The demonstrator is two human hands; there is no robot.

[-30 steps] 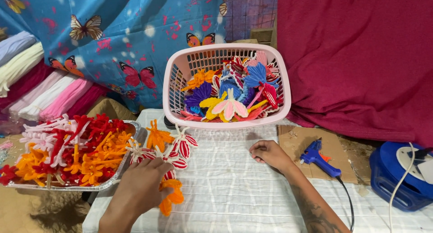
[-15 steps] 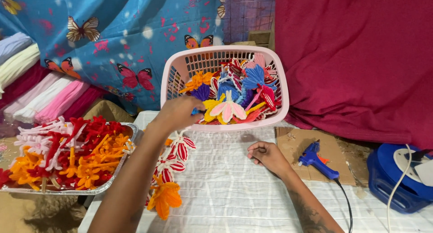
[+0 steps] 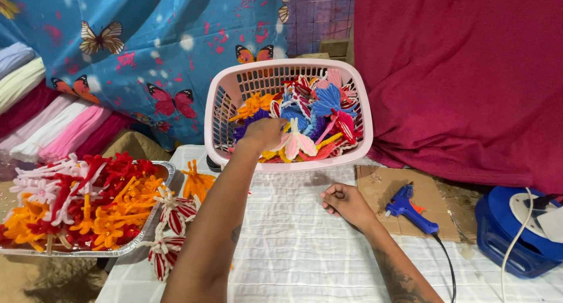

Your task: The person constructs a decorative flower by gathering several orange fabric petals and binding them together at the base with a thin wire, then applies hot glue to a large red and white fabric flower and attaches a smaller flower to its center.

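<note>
My left hand (image 3: 267, 133) reaches into a pink plastic basket (image 3: 281, 65) and rests on its heap of colourful fuzzy butterfly and flower pieces (image 3: 328, 101). Its fingers point down into the heap and are hidden, so a hold cannot be made out. My right hand (image 3: 346, 202) lies on the white cloth (image 3: 305, 244) in front of the basket, fingers curled in and holding nothing. Under my left forearm lie red-and-white striped pieces (image 3: 176, 212) and an orange piece (image 3: 196, 183).
A foil tray (image 3: 167, 168) of red, orange and white fuzzy flowers (image 3: 88, 197) sits at the left. A blue glue gun (image 3: 410, 209) lies on cardboard (image 3: 381, 191) right of my right hand, its cord trailing forward. A blue cable reel (image 3: 516, 232) stands far right. Folded fabrics (image 3: 41, 121) are stacked at the back left.
My left hand rose from the pieces beside the tray and travelled forward into the basket. My right hand stayed on the cloth and curled slightly.
</note>
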